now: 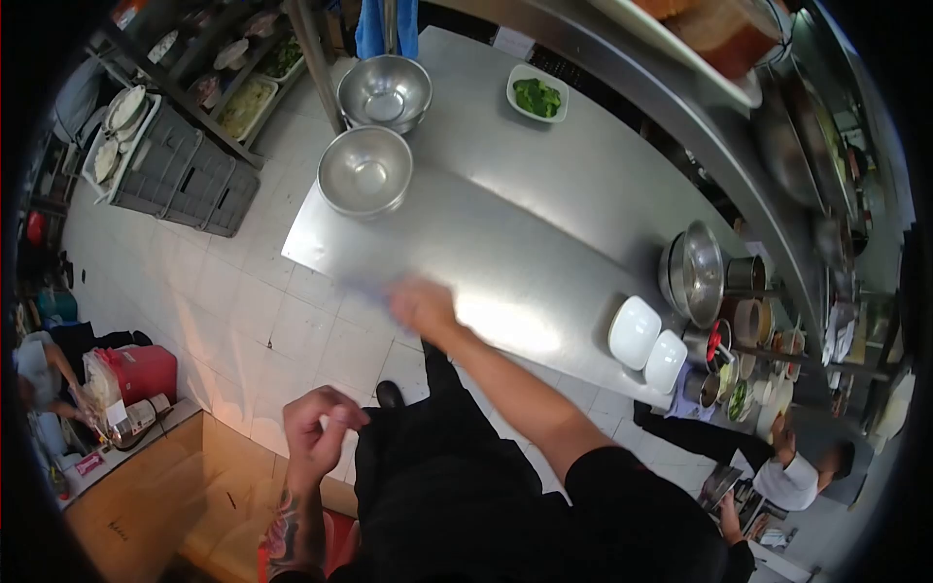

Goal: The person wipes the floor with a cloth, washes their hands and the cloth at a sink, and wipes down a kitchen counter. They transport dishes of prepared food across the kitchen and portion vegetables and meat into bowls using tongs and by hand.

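My right hand (423, 309) is over the front edge of the steel table (466, 223), smeared by motion. Its fingers are closed around a blurred bluish-purple thing, too unclear to name. Lower and to the left, my left hand (319, 432) hangs in front of my body with curled fingers and nothing visible in it. At the table's left end are a steel bowl (365, 171) and stacked steel bowls (385, 94) behind it. A white dish of green vegetables (537, 97) sits near the back edge.
Two white dishes (635, 331) and large steel bowls (696, 274) are at the table's right end. A grey crate (185, 180) stands on the floor at left. One person (792, 479) is at lower right, another (44, 389) at far left. A shelf overhangs the back.
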`<action>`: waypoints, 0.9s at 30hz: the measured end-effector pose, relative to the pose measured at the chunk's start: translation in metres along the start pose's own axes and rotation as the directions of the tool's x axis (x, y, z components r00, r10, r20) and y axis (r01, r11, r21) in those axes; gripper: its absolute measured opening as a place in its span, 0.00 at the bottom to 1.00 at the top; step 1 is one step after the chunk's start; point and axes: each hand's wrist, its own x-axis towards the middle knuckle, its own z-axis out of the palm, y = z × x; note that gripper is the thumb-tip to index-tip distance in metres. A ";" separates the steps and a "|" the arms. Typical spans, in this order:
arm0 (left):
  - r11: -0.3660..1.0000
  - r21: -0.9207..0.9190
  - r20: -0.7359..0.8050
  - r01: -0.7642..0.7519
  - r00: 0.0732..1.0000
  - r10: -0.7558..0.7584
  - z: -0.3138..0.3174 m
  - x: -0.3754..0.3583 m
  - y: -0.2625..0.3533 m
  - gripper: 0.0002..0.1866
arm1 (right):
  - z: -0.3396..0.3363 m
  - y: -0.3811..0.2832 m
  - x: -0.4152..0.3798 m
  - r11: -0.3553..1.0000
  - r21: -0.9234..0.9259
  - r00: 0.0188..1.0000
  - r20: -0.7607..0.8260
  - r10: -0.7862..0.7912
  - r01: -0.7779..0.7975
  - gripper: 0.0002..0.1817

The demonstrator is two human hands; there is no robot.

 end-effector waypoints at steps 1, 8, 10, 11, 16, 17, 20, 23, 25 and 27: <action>0.997 0.015 0.074 -0.079 0.994 0.077 0.008 0.016 0.003 0.16 | -0.014 -0.034 0.009 0.985 0.119 0.974 0.203 0.103 -0.128 0.14; 0.987 -0.056 -0.311 0.150 0.937 -0.160 -0.028 0.006 -0.032 0.15 | -0.220 0.177 -0.043 0.791 -0.574 0.978 -0.121 0.171 -0.210 0.20; 0.974 -0.021 -0.425 0.224 0.880 -0.211 -0.034 0.004 -0.031 0.16 | -0.257 0.176 0.019 0.585 -0.737 0.940 -0.275 0.199 -0.340 0.18; 0.974 -0.014 -0.419 0.226 0.883 -0.211 -0.035 0.009 -0.030 0.16 | -0.263 0.189 0.054 0.527 -0.666 0.849 -0.427 0.310 -0.528 0.17; 0.993 -0.081 -0.307 0.084 0.946 -0.105 -0.030 0.072 -0.011 0.15 | -0.031 0.101 0.082 0.844 -0.385 0.924 -0.240 0.298 -0.372 0.17; 0.995 -0.082 -0.261 0.047 0.963 -0.068 -0.025 0.089 -0.003 0.14 | 0.041 0.075 0.059 0.835 -0.478 0.951 -0.008 0.308 -0.275 0.15; 0.997 -0.066 -0.084 -0.050 0.995 0.045 -0.011 0.125 0.027 0.16 | 0.094 -0.086 0.019 0.987 0.114 0.870 0.491 0.039 -0.109 0.08; 0.977 -0.068 0.185 -0.200 0.960 0.209 -0.027 0.133 0.039 0.16 | 0.093 -0.124 0.017 0.946 0.239 0.883 0.366 -0.295 0.217 0.07; 0.986 -0.073 0.261 -0.152 0.951 0.166 -0.051 0.131 0.024 0.16 | 0.052 -0.116 0.021 0.965 0.223 0.979 0.116 -0.165 0.136 0.08; 0.992 -0.068 0.345 -0.106 0.930 0.123 -0.072 0.126 0.005 0.16 | 0.014 -0.062 0.016 0.993 -0.041 0.992 -0.067 0.105 -0.108 0.10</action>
